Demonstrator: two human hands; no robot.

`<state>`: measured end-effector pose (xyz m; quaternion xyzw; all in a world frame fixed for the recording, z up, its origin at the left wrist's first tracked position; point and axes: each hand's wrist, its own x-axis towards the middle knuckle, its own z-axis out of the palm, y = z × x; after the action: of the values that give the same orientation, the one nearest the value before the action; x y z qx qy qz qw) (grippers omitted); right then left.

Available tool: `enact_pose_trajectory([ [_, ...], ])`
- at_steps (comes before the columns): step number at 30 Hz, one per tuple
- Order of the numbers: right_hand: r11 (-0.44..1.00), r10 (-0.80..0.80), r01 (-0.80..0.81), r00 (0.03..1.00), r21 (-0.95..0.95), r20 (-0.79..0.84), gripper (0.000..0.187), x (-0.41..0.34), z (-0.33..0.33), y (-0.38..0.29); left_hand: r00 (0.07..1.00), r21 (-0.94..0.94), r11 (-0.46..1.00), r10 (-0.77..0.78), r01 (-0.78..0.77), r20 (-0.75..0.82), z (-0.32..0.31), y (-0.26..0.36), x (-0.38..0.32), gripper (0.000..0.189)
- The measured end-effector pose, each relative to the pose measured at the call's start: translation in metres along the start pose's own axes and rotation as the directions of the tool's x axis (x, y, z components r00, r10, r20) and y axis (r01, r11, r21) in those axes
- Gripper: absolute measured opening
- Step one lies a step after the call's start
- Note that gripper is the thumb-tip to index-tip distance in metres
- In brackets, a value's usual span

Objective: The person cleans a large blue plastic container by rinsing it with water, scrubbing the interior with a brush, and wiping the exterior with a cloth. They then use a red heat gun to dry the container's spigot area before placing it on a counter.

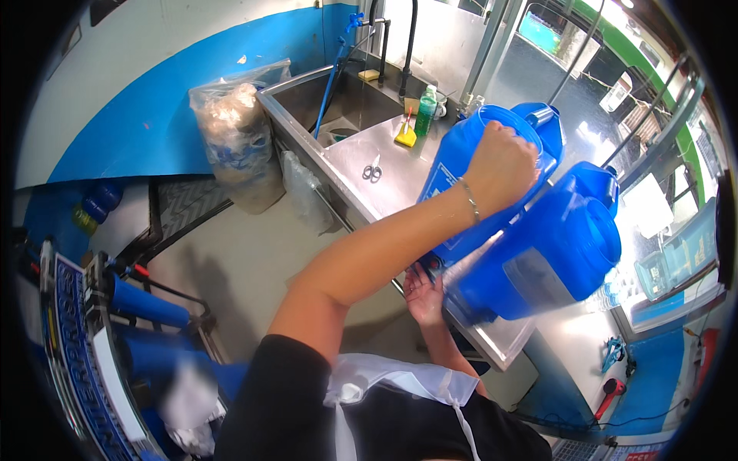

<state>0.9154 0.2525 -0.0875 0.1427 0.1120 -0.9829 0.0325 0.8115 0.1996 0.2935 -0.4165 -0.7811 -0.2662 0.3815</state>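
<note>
Two large blue plastic water jugs lie tilted on the stainless steel sink counter (369, 199). My left hand (503, 167), with a bracelet at the wrist, is curled at the wide round mouth of the farther jug (455, 173); its fingertips are hidden, so whether it grips the rim or something else does not show. Lower down, my right hand (424, 294) is palm up with fingers spread, close to the dark fitting at that jug's lower end. Whether the fingers touch the fitting is unclear. Beside it, the nearer jug (530, 259) carries a pale label and also has a wide open mouth.
Scissors (373, 171), a yellow scrubber (406, 135) and a green liquid bottle (426, 110) are on the counter. Beyond are the sink basin (357, 104) and a yellow sponge (368, 75). A full clear plastic bag (239, 144) stands left; blue filter housings (147, 302) are lower left.
</note>
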Motion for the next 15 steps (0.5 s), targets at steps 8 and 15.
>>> enact_pose_trajectory([
  [8,0.848,-0.236,0.183,0.971,0.498,0.043,0.072,0.096,0.053,0.068,0.923,-0.416,0.909,-0.133,-0.033,-0.362,-0.028,-0.214,-0.034,0.025],
  [15,0.837,-0.365,0.296,0.929,0.461,0.065,0.037,0.188,0.142,0.137,0.926,-0.924,0.375,-0.369,0.070,-0.080,-0.055,-0.479,-0.066,0.028],
])
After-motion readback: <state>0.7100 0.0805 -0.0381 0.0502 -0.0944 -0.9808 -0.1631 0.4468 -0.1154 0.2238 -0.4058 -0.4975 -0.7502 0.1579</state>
